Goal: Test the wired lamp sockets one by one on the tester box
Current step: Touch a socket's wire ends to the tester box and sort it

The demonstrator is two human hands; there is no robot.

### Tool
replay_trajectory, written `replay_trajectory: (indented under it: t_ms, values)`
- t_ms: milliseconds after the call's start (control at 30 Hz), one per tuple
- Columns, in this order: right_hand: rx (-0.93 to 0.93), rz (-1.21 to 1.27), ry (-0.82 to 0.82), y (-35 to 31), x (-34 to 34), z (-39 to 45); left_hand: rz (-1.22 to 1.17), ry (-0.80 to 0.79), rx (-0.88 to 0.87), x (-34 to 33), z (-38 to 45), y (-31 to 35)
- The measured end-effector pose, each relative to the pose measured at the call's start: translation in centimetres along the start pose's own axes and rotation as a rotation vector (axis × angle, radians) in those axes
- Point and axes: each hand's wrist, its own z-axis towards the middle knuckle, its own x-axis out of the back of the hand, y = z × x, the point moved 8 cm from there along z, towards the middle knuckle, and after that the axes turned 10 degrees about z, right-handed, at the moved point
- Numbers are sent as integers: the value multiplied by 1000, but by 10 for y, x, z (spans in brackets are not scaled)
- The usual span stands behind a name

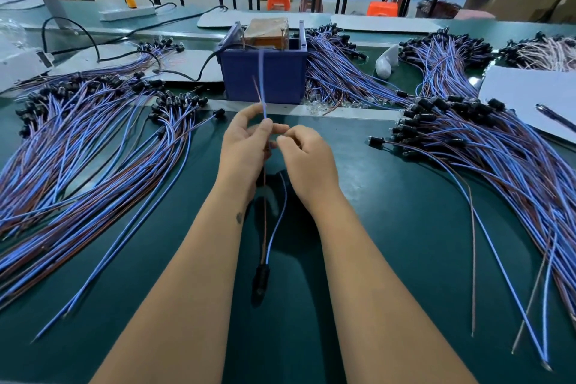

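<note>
A thin blue and brown wire pair (pixel 263 103) is pinched in the closed fingertips (pixel 265 126) of the left hand (pixel 246 146). The right hand (pixel 307 159) is curled shut on the wires just beside it. A black socket (pixel 261 282) hangs below. The blue tester box (pixel 265 78) is seen beyond, mid-desk, with wire piles (pixel 93 146) at both side edges.

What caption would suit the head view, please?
Both hands pinch one socket's wires before the blue tester box.
</note>
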Motion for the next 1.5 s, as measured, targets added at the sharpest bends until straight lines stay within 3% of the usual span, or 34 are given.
replay_trajectory:
  t_ms: [233, 833, 933, 1067, 1300, 1500]
  values:
    - [5, 133, 266, 2, 24, 3, 247, -47, -97, -15, -7, 2]
    - [-82, 244, 138, 9, 23, 1, 205, -161, -87, -20, -17, 0]
    - [-95, 198, 246, 13, 28, 2, 174, -43, -18, -7, -10, -6]
    - [-117, 260, 341, 17, 36, 3, -79, 206, 141, 18, 8, -15]
    - [-161, 275, 371, 17, 34, 25, -43, 178, 14, 20, 29, -8]
    - [-91, 170, 472, 7, 43, 52, -51, 135, 53, 18, 30, -15]
